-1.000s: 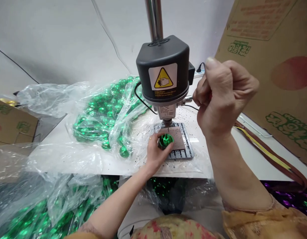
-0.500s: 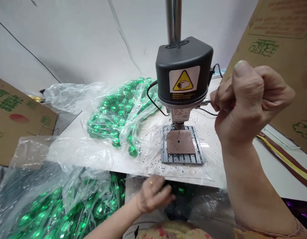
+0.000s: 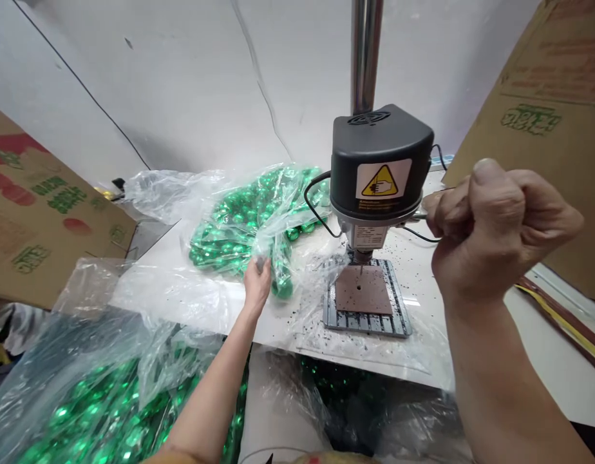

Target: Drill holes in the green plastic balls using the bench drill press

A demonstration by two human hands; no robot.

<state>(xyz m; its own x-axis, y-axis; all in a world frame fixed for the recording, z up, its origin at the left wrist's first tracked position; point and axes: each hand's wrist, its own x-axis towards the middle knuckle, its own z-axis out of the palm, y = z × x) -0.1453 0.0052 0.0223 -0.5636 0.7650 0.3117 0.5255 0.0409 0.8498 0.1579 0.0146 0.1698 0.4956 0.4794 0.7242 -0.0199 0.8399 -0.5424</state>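
Observation:
My right hand (image 3: 500,225) is closed in a fist around the feed handle (image 3: 420,216) on the side of a small drill press (image 3: 379,167). Below the chuck, the thin bit points at a brown square board (image 3: 364,293) with a dark hole. That board lies on a slotted grey base plate (image 3: 369,325) strewn with dark chips. My left hand (image 3: 257,283) has its fingers closed on the edge of a clear plastic bag (image 3: 263,240) on the table. Shiny green balls (image 3: 232,216) fill the bag; one ball (image 3: 282,287) lies near my fingers.
A second clear bag of green balls (image 3: 99,399) is at the lower left. Cardboard boxes stand at the left (image 3: 51,212) and right (image 3: 534,122). Dark chips dot the white table (image 3: 288,322). Brown and yellow strips (image 3: 563,316) lie at the right edge.
My left hand has moved from the table's front edge up and leftward to the bag of green balls. My right hand stays on the handle. The view has shifted slightly.

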